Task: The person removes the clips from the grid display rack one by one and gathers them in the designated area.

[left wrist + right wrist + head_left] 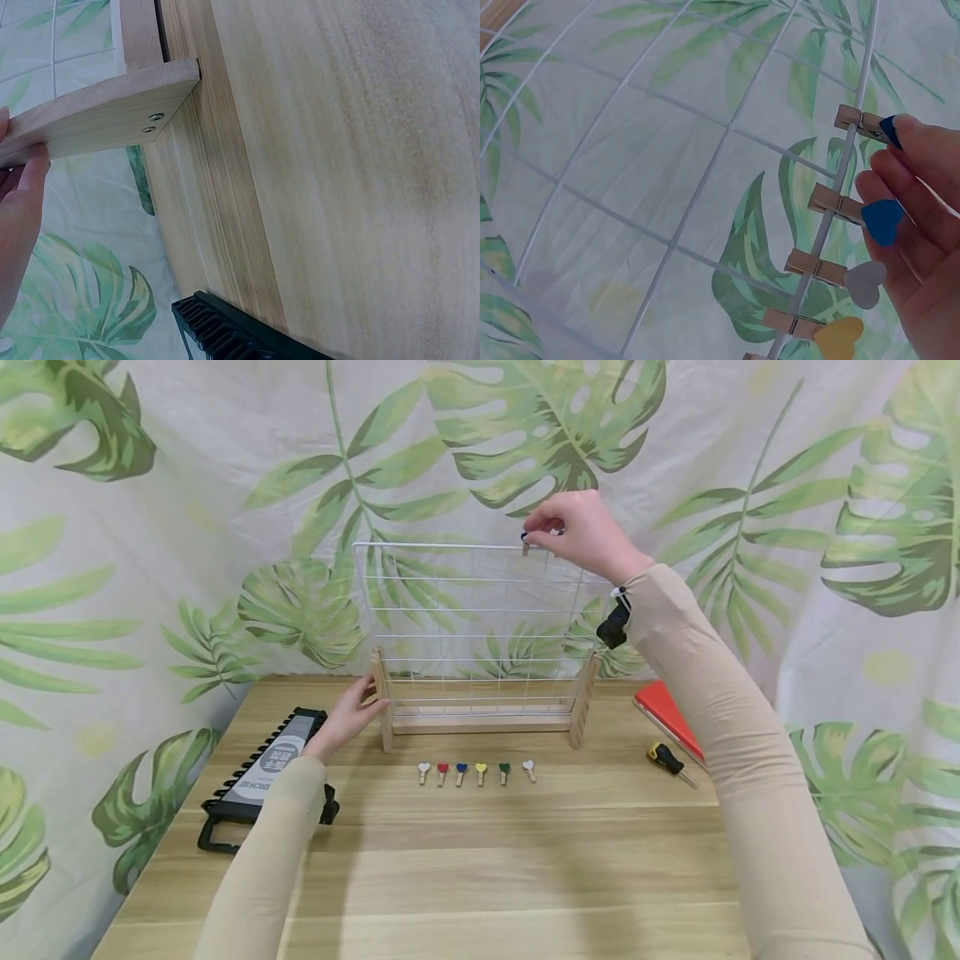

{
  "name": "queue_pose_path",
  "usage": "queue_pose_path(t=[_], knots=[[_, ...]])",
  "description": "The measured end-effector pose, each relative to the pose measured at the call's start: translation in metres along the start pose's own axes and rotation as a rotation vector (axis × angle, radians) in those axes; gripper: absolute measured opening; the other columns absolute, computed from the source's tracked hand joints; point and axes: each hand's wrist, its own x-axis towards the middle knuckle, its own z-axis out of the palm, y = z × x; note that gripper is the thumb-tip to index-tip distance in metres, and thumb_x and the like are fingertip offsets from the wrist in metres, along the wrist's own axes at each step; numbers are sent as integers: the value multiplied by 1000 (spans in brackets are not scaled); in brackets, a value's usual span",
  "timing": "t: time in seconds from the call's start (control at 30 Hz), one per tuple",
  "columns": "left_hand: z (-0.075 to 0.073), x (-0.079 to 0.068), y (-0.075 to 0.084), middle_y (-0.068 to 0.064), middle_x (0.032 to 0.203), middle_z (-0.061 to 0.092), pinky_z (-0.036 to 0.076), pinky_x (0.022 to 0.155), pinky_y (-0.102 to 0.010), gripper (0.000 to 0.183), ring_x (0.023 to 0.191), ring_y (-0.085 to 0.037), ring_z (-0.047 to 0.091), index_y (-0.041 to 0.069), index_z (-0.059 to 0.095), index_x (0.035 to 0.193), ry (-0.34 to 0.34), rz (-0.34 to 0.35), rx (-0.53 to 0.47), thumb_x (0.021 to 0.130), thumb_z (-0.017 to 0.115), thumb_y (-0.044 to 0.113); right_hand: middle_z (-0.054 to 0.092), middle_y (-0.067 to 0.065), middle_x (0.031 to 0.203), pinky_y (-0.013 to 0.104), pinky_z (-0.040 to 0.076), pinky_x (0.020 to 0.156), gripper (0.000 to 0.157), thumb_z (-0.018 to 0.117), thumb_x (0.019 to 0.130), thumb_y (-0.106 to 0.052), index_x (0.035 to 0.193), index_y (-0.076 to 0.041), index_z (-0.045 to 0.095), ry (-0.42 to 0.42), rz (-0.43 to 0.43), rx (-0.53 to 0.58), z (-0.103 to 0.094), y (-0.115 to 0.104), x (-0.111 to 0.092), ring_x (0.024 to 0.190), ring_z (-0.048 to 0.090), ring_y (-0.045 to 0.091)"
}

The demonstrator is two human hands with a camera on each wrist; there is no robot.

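We see a person's right hand (581, 527) pinching a dark-blue heart peg (868, 127) on a wire rack's top bar (442, 546).

The peg sits across the bar, beside clipped pegs (881, 221) with blue, white and yellow hearts. The left hand (348, 718) grips the rack's wooden leg (112, 120). We find six more heart pegs (461, 775) in a row on the table (465, 860), a screwdriver (666, 758) to their right.

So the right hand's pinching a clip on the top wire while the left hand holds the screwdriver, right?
Not the screwdriver: the left hand holds a wooden leg, as the left wrist view shows. The right hand does pinch a clip on the top wire.
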Motion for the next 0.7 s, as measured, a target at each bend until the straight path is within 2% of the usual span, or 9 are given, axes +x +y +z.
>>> queue_pose_path(t=[0.37, 0.7], knots=[[0, -1, 0, -24, 163, 20, 34, 120, -56, 70, 149, -45, 25, 6, 12, 160, 0, -8, 0, 103, 52, 10, 77, 16, 95, 37, 60, 83, 13, 71, 91, -11, 98, -1, 77, 29, -8, -12, 3, -3, 0, 87, 71, 26], [1, -1, 2, -24, 163, 20, 36, 119, -55, 70, 149, -45, 26, 5, 11, 160, 2, -22, -1, 103, 52, 9, 76, 15, 92, 35, 59, 83, 12, 71, 91, -11, 94, -2, 78, 62, -26, -29, 2, -6, -1, 85, 70, 25]])
